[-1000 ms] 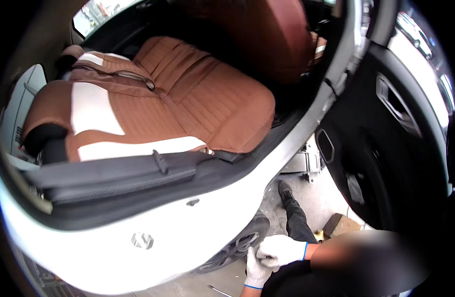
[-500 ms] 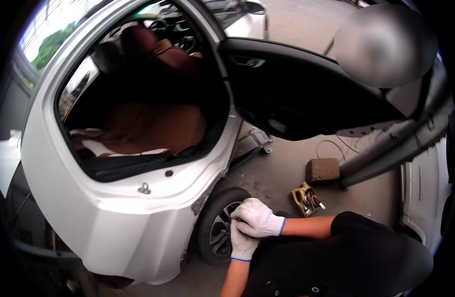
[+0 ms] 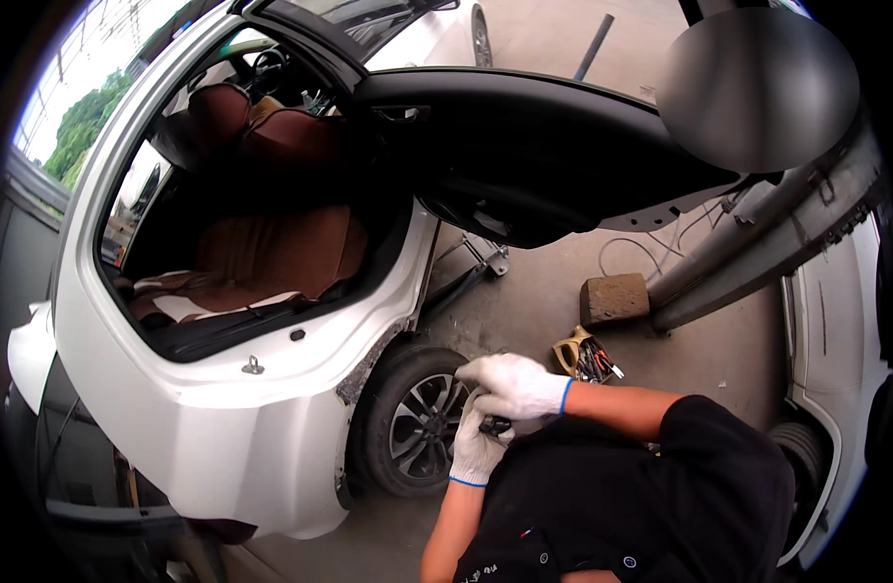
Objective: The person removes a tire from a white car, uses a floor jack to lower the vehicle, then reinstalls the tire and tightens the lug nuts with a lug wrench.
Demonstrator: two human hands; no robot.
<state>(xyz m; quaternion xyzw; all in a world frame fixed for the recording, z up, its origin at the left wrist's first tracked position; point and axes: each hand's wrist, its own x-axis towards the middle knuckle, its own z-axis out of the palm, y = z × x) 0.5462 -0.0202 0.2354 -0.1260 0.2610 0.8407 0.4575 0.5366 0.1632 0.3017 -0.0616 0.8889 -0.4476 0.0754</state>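
My left hand, in a white knit glove with a blue cuff edge, is closed around a small black object. Only part of that object shows, so its kind is unclear. Just above it, my right hand, gloved the same way, has its fingers drawn together against the left fingers. Whatever the right fingers grip is hidden. Both hands are in front of the rear wheel of a white car, whose body panel lies to the left.
The car's rear door stands wide open above the hands. A yellow container of hand tools sits on the floor beside a brown block. A grey metal post slants across the right, near another white car.
The view has shifted, so the car and floor things sit further left and mostly higher. My hands have parted slightly, and the black object at the left hand now shows.
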